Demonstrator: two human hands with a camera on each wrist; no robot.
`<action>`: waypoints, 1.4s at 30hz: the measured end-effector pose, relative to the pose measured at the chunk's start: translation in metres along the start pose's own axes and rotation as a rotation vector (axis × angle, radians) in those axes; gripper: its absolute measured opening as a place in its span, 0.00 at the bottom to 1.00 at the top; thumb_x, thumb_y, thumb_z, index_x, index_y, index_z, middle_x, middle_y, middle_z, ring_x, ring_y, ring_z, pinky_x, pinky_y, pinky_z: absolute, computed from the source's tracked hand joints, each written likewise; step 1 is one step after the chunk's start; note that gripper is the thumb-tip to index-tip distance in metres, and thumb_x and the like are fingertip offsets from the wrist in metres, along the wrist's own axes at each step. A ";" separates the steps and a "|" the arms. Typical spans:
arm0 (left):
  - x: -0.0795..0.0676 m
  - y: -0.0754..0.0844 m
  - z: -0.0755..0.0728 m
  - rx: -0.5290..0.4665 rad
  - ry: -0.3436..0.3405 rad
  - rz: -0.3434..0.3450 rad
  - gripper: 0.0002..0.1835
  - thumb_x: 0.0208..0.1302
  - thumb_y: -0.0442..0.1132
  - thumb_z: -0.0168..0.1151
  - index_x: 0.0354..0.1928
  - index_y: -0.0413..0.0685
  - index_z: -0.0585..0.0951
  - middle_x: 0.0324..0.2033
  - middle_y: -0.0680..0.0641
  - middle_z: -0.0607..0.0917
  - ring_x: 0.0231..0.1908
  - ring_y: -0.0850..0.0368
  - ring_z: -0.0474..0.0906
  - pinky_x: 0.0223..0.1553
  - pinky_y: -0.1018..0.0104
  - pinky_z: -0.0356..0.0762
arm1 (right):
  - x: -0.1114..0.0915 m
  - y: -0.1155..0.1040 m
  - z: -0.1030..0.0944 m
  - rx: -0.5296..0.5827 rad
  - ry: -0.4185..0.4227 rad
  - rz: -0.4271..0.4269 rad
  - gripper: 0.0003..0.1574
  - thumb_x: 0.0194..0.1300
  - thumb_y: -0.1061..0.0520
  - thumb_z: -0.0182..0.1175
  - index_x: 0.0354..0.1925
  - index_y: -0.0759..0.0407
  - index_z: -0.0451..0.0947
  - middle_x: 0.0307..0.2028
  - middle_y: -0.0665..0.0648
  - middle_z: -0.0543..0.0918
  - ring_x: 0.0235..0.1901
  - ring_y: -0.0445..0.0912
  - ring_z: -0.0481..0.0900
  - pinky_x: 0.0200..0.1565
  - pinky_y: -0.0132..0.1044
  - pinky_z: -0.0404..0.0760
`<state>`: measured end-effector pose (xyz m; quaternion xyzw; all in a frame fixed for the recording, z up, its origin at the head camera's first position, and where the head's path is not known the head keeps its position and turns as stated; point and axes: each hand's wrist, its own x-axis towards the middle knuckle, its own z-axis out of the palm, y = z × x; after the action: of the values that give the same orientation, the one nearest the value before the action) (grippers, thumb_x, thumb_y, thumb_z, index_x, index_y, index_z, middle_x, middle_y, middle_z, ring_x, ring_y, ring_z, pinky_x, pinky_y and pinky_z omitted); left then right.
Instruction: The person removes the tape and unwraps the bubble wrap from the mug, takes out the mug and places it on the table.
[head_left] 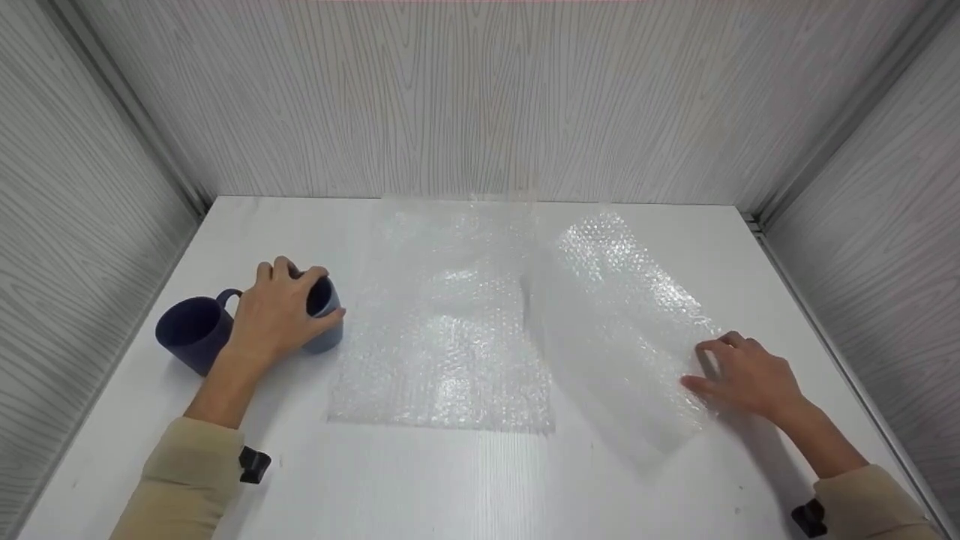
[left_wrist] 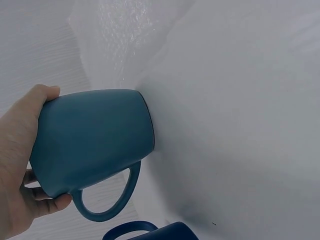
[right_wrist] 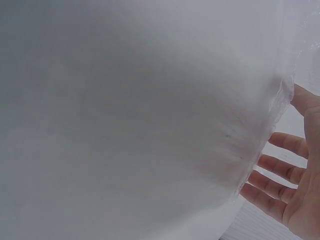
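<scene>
My left hand (head_left: 276,311) grips a blue mug (left_wrist: 95,137) around its rim from above, thumb on one side and fingers on the other. The mug stands upright on the table, its handle showing in the left wrist view. Just left of it is a dark blue mug (head_left: 193,334), partly behind my left forearm. At the right, my right hand (head_left: 750,381) touches the edge of a loose bubble wrap sheet (head_left: 622,330). In the right wrist view its fingers are spread and fairly straight, their tips right at the sheet's edge.
A second bubble wrap sheet (head_left: 450,330) lies flat on the white table (head_left: 465,480) between the hands, beside the right-hand sheet. Pale wood-grain panels (head_left: 480,97) enclose the table at the back and both sides.
</scene>
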<state>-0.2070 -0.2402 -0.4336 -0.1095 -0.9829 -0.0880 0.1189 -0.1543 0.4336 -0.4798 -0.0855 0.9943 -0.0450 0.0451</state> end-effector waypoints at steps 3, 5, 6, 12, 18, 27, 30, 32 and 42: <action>0.000 0.001 0.001 0.005 0.001 -0.004 0.35 0.63 0.59 0.72 0.65 0.47 0.78 0.54 0.24 0.74 0.49 0.29 0.72 0.33 0.39 0.82 | 0.000 0.000 0.001 0.001 -0.001 0.002 0.47 0.63 0.23 0.65 0.63 0.55 0.81 0.61 0.71 0.80 0.54 0.68 0.82 0.27 0.55 0.83; 0.000 0.001 0.001 0.010 0.007 -0.005 0.35 0.63 0.59 0.72 0.65 0.46 0.78 0.54 0.24 0.74 0.50 0.29 0.73 0.33 0.39 0.83 | 0.000 0.000 0.001 0.001 -0.002 0.005 0.47 0.63 0.23 0.65 0.63 0.55 0.81 0.62 0.71 0.80 0.54 0.68 0.82 0.27 0.56 0.83; -0.001 0.002 0.001 0.013 0.010 -0.005 0.35 0.63 0.59 0.72 0.65 0.46 0.78 0.54 0.24 0.74 0.50 0.29 0.73 0.33 0.39 0.83 | 0.000 0.000 0.001 0.002 -0.003 0.007 0.47 0.63 0.23 0.65 0.63 0.55 0.81 0.62 0.71 0.80 0.55 0.68 0.82 0.28 0.56 0.83; -0.002 0.005 0.001 0.051 0.007 -0.003 0.37 0.63 0.61 0.72 0.66 0.45 0.77 0.55 0.23 0.75 0.49 0.27 0.75 0.31 0.39 0.83 | 0.000 0.000 0.001 0.014 -0.008 0.012 0.47 0.64 0.22 0.64 0.63 0.55 0.81 0.62 0.71 0.80 0.54 0.68 0.82 0.28 0.55 0.83; -0.003 0.008 -0.002 0.106 -0.019 0.008 0.41 0.65 0.64 0.69 0.71 0.45 0.75 0.58 0.22 0.76 0.53 0.23 0.77 0.32 0.38 0.84 | -0.001 0.000 0.000 0.020 -0.007 0.013 0.48 0.63 0.21 0.63 0.63 0.54 0.81 0.61 0.70 0.80 0.55 0.67 0.82 0.28 0.55 0.82; -0.006 0.008 -0.001 0.121 0.007 0.024 0.42 0.64 0.66 0.68 0.70 0.45 0.77 0.58 0.22 0.78 0.54 0.23 0.79 0.30 0.40 0.84 | -0.001 -0.001 -0.001 0.016 -0.008 0.003 0.49 0.63 0.19 0.62 0.63 0.54 0.81 0.61 0.71 0.80 0.54 0.68 0.82 0.28 0.55 0.82; -0.006 0.007 -0.001 0.115 0.010 0.022 0.41 0.64 0.65 0.68 0.70 0.45 0.77 0.58 0.22 0.78 0.54 0.23 0.78 0.30 0.39 0.84 | 0.000 -0.003 -0.002 0.015 -0.008 0.007 0.49 0.64 0.20 0.62 0.62 0.55 0.81 0.60 0.72 0.81 0.54 0.67 0.82 0.28 0.55 0.82; -0.006 0.007 -0.001 0.112 0.011 0.019 0.41 0.65 0.65 0.68 0.70 0.45 0.77 0.58 0.22 0.78 0.54 0.24 0.78 0.31 0.39 0.84 | 0.000 -0.004 -0.002 0.017 -0.009 0.014 0.49 0.64 0.20 0.62 0.62 0.55 0.82 0.59 0.71 0.81 0.53 0.67 0.82 0.29 0.55 0.82; -0.005 0.006 0.000 0.102 0.013 0.013 0.41 0.65 0.65 0.69 0.70 0.45 0.77 0.58 0.22 0.78 0.53 0.24 0.78 0.32 0.39 0.84 | 0.005 -0.008 -0.006 0.004 -0.024 0.019 0.47 0.65 0.22 0.63 0.61 0.58 0.83 0.58 0.73 0.81 0.53 0.68 0.83 0.30 0.58 0.83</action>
<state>-0.2003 -0.2355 -0.4339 -0.1090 -0.9846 -0.0376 0.1312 -0.1589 0.4252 -0.4731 -0.0763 0.9944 -0.0456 0.0579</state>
